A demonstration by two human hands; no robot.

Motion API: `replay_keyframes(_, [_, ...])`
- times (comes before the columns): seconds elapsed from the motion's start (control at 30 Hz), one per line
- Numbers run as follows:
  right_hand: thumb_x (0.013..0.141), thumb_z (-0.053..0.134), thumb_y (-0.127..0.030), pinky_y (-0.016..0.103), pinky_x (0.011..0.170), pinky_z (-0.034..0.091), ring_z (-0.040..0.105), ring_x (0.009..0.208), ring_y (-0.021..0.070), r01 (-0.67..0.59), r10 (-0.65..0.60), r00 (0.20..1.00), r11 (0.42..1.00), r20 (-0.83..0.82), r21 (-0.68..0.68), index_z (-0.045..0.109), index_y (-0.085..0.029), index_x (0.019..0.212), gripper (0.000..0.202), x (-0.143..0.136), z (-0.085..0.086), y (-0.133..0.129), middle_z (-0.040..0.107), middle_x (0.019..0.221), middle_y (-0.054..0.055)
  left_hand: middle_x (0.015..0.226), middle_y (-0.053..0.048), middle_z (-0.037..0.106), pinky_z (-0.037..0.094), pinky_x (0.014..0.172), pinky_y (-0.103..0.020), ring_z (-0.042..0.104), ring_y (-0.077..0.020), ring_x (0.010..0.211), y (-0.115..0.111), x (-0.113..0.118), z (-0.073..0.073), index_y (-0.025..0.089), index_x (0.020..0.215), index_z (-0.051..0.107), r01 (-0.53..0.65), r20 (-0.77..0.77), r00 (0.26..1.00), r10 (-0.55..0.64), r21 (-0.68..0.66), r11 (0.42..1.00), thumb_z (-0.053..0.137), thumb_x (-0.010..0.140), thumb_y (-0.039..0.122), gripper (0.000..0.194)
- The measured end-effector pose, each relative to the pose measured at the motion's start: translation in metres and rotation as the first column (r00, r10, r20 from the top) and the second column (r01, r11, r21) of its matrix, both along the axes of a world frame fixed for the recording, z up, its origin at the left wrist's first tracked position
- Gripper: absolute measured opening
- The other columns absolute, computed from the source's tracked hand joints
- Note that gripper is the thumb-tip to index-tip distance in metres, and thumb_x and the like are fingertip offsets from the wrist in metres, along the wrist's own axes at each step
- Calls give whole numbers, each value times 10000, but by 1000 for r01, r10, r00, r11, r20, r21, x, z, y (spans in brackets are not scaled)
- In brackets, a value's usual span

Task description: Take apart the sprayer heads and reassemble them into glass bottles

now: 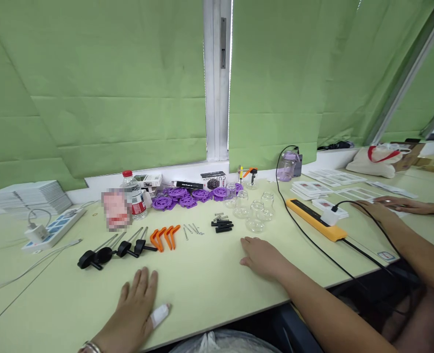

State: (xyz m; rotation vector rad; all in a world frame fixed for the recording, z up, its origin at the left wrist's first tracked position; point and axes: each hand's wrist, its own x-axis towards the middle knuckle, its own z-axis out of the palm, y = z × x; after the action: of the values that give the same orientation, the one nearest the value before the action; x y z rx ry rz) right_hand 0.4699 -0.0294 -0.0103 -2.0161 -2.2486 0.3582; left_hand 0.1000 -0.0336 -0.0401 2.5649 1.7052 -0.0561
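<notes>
My left hand lies flat and open on the table, its thumb wrapped in white tape. Just beyond it sit several black round parts with metal rods and a row of orange curved handles. My right hand rests on the tabletop, fingers stretched out and holding nothing. Nearest to it are several short black tubes, with small springs behind them. Several clear jars stand farther back. Small metal pins or screws lie beside the orange handles. Purple round pieces are piled at the back.
A bottle stands back left, near a white power strip and stacked white cards. To the right, an orange power strip trails black cables. A co-worker's hands are among printed sheets there.
</notes>
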Motion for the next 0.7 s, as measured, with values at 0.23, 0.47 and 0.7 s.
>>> replay_keyframes(0.23, [799,517,-162,275,682,331,559,904,223,-33,43,997,988,-61,154,619,-183,945,179,-27,8,61,613,973,84,1477,-182,-49,73,1078,-575,-71,-341,1360,5,56,26,119,1445,82,296,45,955,-294,-251,922,320,834,620,824])
replay_keyframes(0.47, [792,551,-186,277,685,327,557,937,229,52,-34,993,985,-114,162,608,-199,1030,245,-23,-9,82,633,1011,79,1460,-212,-115,46,1060,-592,-142,-338,1337,30,68,34,117,1444,33,381,121,924,-362,-352,855,346,799,665,901])
replay_keyframes(0.7, [791,584,-228,258,639,321,567,877,197,92,-67,983,986,-171,142,615,-215,996,209,-20,-10,81,645,953,51,1487,-191,88,181,1080,-511,72,-336,1369,50,72,53,135,1429,237,358,173,933,-314,-424,832,515,740,601,877])
